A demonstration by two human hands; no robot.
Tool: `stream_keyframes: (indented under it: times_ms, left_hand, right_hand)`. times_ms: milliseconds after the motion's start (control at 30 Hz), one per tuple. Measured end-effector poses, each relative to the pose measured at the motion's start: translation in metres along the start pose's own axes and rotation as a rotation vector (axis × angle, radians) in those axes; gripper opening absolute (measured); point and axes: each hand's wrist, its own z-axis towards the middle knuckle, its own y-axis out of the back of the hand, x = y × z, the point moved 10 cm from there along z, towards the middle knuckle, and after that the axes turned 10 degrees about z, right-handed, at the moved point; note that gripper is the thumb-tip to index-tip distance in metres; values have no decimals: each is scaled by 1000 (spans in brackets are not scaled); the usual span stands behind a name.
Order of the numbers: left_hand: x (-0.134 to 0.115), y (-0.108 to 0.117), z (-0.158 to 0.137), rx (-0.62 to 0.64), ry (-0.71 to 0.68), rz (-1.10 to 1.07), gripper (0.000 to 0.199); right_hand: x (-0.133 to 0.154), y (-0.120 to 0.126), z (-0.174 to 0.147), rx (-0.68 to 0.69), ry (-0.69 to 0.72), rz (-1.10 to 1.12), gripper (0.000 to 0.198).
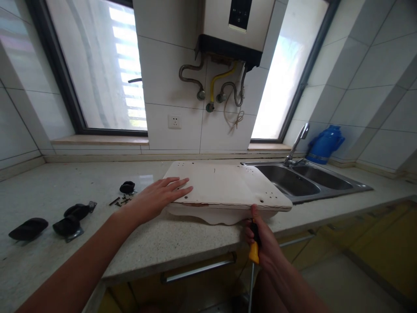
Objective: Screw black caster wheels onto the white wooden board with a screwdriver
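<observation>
A white wooden piece (224,180) lies on the counter, its flat face up, with small screw holes near the corners and a chipped front edge. Below that edge shows a wavy-edged white panel. My left hand (167,191) rests flat on its left side, fingers spread. My right hand (265,237) is wrapped round the yellow and black handle of a screwdriver (254,253), whose shaft points down past the counter edge. The right thumb touches the board's front edge. Left of my left hand lie several black casters (67,226) and a few loose screws (123,201).
A steel double sink (329,186) with a faucet (298,143) adjoins the board's right side. Behind it stands a blue jug (324,145). A water heater (236,26) with hoses hangs on the tiled wall. Drawer handles (198,269) project below the counter's front edge.
</observation>
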Motion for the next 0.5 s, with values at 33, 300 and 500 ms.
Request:
stream_keyframes:
  times_ms: [33,300,500]
  left_hand:
    - [-1,5,1,-49,-17,1,114]
    - [-11,51,4,-226,-81,-211,92]
    - [-23,84,-5,-150,-88,-352,80]
  right_hand:
    - [4,0,0,-13,6,-6,89]
    - [54,-14,-7,-13,119,-61,91]
    - [83,-21,-20,46,188,-143,86]
